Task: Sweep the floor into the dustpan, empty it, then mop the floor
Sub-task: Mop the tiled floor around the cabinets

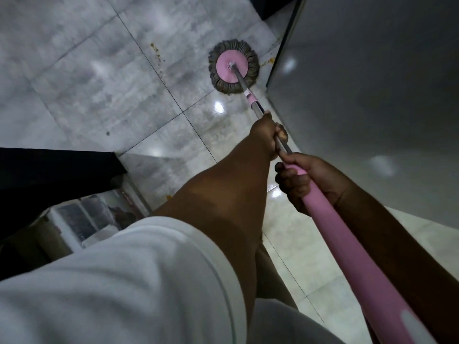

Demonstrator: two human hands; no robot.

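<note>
Two hands are wrapped around one mop handle [352, 244]. The left hand [267, 135] is seen further down, its fingers curled round the grey metal part of the shaft, while the right hand [305, 182] grips the pink sleeve just behind it, fingers closed tight. The mop head [233, 66], a pink disc ringed with grey-brown strands, is pressed flat on the tiled floor [99, 83], close beside a grey cabinet front [372, 83]. Small orange-brown specks [156, 52] are scattered along a tile joint just left of the mop head. A white sleeve [124, 281] fills the lower left, beside a dark ledge [49, 167]
</note>
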